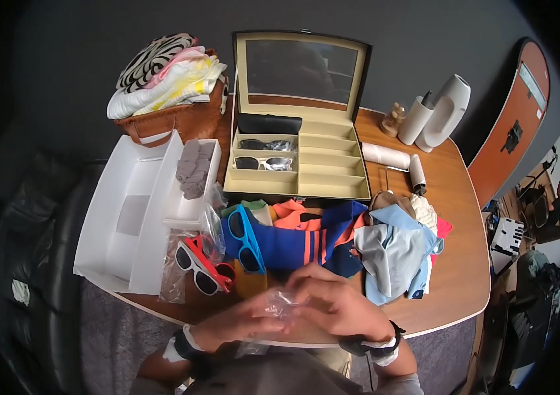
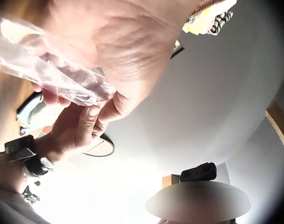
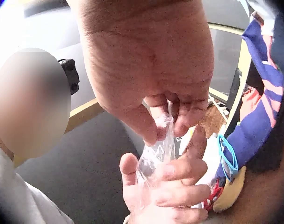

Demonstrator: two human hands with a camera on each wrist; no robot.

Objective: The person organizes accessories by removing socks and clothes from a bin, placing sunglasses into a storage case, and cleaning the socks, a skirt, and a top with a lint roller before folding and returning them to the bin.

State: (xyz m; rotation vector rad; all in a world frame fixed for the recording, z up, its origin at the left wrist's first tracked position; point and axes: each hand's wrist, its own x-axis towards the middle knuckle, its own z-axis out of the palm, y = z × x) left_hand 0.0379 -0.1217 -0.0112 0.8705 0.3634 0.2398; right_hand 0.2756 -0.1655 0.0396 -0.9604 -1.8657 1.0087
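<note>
Close to the table's front edge, both hands hold a crinkled clear plastic bag [image 1: 281, 304]. My right hand [image 1: 342, 306] pinches the bag's gathered end between thumb and fingers, as the right wrist view shows. Lower on the same bag [image 3: 153, 158], my left hand [image 3: 174, 191] has its fingers curled round it. What the bag holds, if anything, I cannot tell. Just beyond the hands lie blue-framed sunglasses [image 1: 246, 240], with red and white sunglasses [image 1: 204, 266] to their left.
An open display case [image 1: 333, 158] stands at the back, sunglasses in its left compartments. White boxes [image 1: 122, 217] are at left, beside a brown basket [image 1: 174, 122] of folded cloth. Piled clothes [image 1: 395, 250] lie at right; white bottles [image 1: 445, 115] stand behind.
</note>
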